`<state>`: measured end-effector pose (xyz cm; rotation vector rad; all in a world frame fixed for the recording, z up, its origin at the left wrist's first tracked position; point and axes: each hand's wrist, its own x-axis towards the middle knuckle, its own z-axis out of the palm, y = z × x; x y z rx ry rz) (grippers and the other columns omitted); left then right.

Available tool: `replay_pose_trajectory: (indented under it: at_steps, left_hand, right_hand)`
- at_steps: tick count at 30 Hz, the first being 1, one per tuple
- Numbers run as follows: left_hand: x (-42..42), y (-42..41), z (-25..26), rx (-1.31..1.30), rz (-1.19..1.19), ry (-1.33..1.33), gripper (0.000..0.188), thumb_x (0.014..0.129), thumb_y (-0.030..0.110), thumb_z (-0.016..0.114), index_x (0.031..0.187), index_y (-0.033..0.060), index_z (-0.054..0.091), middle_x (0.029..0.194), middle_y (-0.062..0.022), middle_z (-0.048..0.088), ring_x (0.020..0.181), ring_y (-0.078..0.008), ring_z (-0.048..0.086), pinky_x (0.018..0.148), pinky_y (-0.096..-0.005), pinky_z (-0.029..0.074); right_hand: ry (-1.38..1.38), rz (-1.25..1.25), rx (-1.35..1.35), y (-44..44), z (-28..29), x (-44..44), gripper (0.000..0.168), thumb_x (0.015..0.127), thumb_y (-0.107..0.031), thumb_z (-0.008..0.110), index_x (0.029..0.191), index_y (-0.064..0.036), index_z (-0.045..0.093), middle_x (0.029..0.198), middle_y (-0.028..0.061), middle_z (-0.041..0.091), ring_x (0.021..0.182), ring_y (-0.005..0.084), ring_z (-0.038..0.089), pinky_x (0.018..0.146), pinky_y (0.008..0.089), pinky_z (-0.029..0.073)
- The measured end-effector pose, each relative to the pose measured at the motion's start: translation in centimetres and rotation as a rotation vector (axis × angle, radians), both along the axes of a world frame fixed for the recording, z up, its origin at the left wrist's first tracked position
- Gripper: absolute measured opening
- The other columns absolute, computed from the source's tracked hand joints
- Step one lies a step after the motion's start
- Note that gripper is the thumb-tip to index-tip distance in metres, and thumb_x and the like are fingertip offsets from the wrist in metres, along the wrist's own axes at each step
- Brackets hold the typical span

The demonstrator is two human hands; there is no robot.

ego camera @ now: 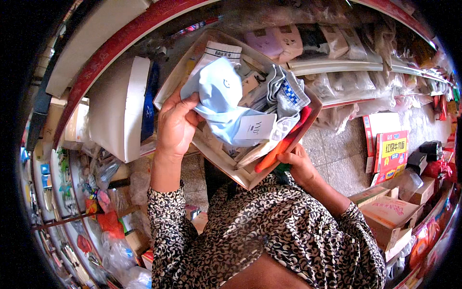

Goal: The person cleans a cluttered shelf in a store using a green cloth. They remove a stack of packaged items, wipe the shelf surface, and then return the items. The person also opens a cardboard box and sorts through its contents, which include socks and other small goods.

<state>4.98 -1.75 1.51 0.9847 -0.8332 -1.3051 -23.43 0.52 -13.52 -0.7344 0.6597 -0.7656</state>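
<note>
My left hand (181, 121) pinches a pair of light blue socks (220, 104) with a white card tag, over a shallow cardboard box (169, 83). My right hand (297, 162) grips the box's near right rim; some of its fingers are hidden behind the wall. Inside the box lie a white sock with a dark striped cuff (221, 54), grey socks with a blue checked pattern (288, 92), and orange-red socks (276, 150) along the right wall. Other socks and tags lie beneath the light blue pair, partly covered.
Shelves with plastic-wrapped goods (346, 85) run along the back right. A white box (117, 108) stands at the left, near hanging goods. On the floor at the right are a red and yellow printed carton (391, 151) and brown cardboard boxes (386, 213).
</note>
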Motion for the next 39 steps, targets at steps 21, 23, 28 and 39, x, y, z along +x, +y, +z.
replay_pose_trajectory:
  at_steps: [21, 23, 28, 39]
  left_hand:
    - [2.0, -1.6, -1.7, -0.021, 0.189, 0.409, 0.065, 0.094, 0.053, 0.053, 0.133, 0.0007, 0.05, 0.131, -0.0136, 0.058, 0.118, -0.0282, 0.055, 0.102, -0.0437, 0.042]
    - [1.2, -1.6, -1.9, 0.007, 0.239, 0.357, 0.066, 0.091, 0.052, 0.059, 0.132, 0.0007, 0.051, 0.13, -0.0129, 0.058, 0.118, -0.0271, 0.055, 0.102, -0.042, 0.042]
    - [0.5, -0.6, -1.6, -0.001, 0.196, 0.094, 0.072, 0.084, 0.048, 0.07, 0.134, 0.0002, 0.047, 0.129, -0.013, 0.057, 0.118, -0.0243, 0.053, 0.104, -0.038, 0.04]
    - [-0.8, 4.2, -2.3, 0.008, 0.124, -0.745, 0.091, 0.082, -0.001, 0.066, 0.151, 0.0003, 0.008, 0.113, -0.0159, 0.062, 0.102, -0.0179, 0.061, 0.089, -0.0305, 0.048]
  right_hand:
    - [-0.066, -0.012, 0.049, 0.1, 0.9, 0.1, 0.043, 0.074, -0.022, 0.077, 0.108, -0.003, 0.06, 0.101, 0.0025, 0.064, 0.095, 0.0146, 0.059, 0.09, 0.0299, 0.044]
    - [-0.062, -0.014, 0.04, 0.1, 0.9, 0.2, 0.042, 0.074, -0.021, 0.076, 0.108, -0.003, 0.06, 0.101, 0.0024, 0.064, 0.095, 0.0145, 0.059, 0.09, 0.0298, 0.044]
    - [-0.063, 0.007, 0.047, 0.1, 1.3, 0.2, 0.04, 0.075, -0.021, 0.074, 0.108, -0.003, 0.06, 0.1, 0.0021, 0.064, 0.094, 0.0143, 0.059, 0.089, 0.0294, 0.044]
    - [-0.061, -0.002, 0.051, 0.1, 1.0, 0.3, 0.04, 0.075, -0.023, 0.075, 0.106, -0.003, 0.06, 0.098, 0.0021, 0.064, 0.092, 0.0139, 0.059, 0.087, 0.0291, 0.045]
